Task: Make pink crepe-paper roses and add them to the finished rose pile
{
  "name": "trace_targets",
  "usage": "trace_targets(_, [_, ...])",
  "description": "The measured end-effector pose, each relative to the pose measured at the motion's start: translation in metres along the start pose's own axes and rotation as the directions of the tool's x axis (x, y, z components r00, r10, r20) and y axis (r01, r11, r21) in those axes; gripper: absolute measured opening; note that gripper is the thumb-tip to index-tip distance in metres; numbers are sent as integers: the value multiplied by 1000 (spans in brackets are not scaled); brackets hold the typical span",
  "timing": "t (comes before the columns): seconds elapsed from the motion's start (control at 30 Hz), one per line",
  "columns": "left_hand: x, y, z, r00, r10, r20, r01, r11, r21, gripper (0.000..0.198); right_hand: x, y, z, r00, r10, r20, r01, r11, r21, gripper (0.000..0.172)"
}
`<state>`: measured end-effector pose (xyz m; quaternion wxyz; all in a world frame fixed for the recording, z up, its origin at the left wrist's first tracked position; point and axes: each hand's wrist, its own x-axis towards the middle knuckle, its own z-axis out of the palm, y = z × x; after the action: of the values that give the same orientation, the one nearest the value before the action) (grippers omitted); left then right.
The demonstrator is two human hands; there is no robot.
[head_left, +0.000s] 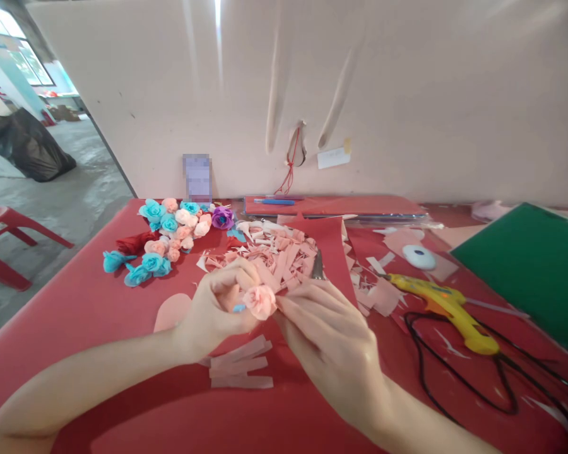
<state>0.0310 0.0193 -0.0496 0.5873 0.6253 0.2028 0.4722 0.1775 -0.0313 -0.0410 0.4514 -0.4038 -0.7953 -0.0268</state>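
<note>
Both hands meet over the near middle of the red bench [99, 302]. The left hand [215, 309] is closed around a pink paper rose [260, 301], and the right hand [331, 334] pinches the rose's right edge with its fingertips. Pink strips [241, 367] lie just below. Paper scraps [274, 252] sit beyond, finished roses [170, 236] far left, and a yellow glue gun [447, 306] to the right.

Both hands meet over the red table [99, 309]. Left hand [218, 302] and right hand [329, 334] pinch a pink paper rose [260, 301] between fingertips. Pink paper strips [240, 369] lie below; finished paper flowers [170, 236] far left; yellow glue gun [447, 304] right.
</note>
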Motion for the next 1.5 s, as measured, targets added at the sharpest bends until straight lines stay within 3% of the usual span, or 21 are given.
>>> trace_targets(0.13, [-2, 5, 5, 1000, 1, 9, -1, 995, 95, 26, -6, 0, 2, 990, -139, 10, 139, 977, -163, 18])
trace_targets(0.27, [2, 5, 2, 998, -10, 57, 3, 993, 121, 18, -5, 1, 0, 995, -96, -2, 96, 987, -126, 18])
trace_targets(0.4, [8, 2, -13, 992, -20, 124, 13, 998, 62, 26, 2, 5, -6, 999, -45, 22, 46, 997, -63, 19])
trace_targets(0.57, [17, 7, -30, 950, -49, 309, 25, 997, 80, 16, 7, 11, -13, 982, -50, 181, 55, 998, -20, 24])
trace_targets(0.67, [20, 10, -32, 912, -30, 409, -18, 993, 114, 19, 7, 11, -14, 962, -17, 272, -2, 998, 67, 23])
trace_targets(0.77, [19, 9, -29, 902, -42, 429, 25, 999, 46, 16, 7, 10, -16, 938, 75, 338, -166, 954, 248, 25])
trace_targets(0.87, [16, 8, -25, 893, -123, 433, 181, 979, -97, 14, 8, 12, -16, 836, 163, 523, -448, 752, 483, 23])
trace_targets(0.97, [12, 10, -19, 879, -223, 422, 327, 925, -192, 14, 7, 18, -11, 728, 148, 670, -660, 417, 625, 23])
trace_targets(1.07, [9, 14, -13, 904, -307, 298, 365, 916, -164, 15, 3, 22, -2, 732, 92, 675, -681, 118, 722, 25])
trace_targets(1.2, [6, 16, -7, 913, -340, 225, 391, 887, -245, 10, -2, 22, 6, 749, 62, 660, -643, -173, 746, 24])
trace_targets(1.27, [5, 17, -5, 916, -356, 184, 397, 869, -295, 6, -2, 21, 6, 738, 49, 673, -638, -273, 720, 22])
trace_targets(1.33, [4, 17, -5, 914, -374, 155, 405, 865, -297, 6, -2, 20, 6, 728, 38, 684, -641, -315, 700, 21])
trace_targets(1.5, [1, 16, -5, 898, -324, 297, 416, 844, -339, 6, -1, 18, 7, 724, 49, 688, -643, -315, 698, 25])
